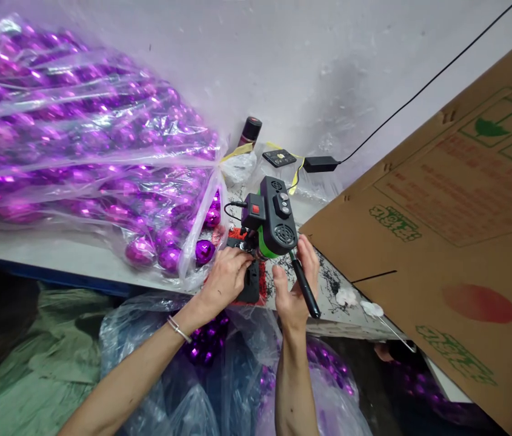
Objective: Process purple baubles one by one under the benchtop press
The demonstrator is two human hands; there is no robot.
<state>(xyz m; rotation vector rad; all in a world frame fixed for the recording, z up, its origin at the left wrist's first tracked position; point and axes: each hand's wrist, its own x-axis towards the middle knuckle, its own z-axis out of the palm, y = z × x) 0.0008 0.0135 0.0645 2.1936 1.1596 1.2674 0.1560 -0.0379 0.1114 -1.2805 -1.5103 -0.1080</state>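
A small black and green bench machine (278,215) with a red switch and a long black lever (305,284) stands on the worktable. My left hand (226,272) reaches to the machine's base, its fingers pressed together under the head; what they pinch is hidden. My right hand (294,297) is beside the lever, thumb and fingers apart, with the lever passing in front of the palm; no grip on it shows. A loose shiny purple bauble (205,251) lies left of my left hand, by the mouth of a clear plastic bag (101,151) full of such baubles.
A large cardboard box (442,212) leans in from the right. Behind the machine are a dark can (251,130), a black keypad-like device (279,158) and a power adapter (322,164) with a cord. More bagged purple baubles (208,339) sit below the table edge.
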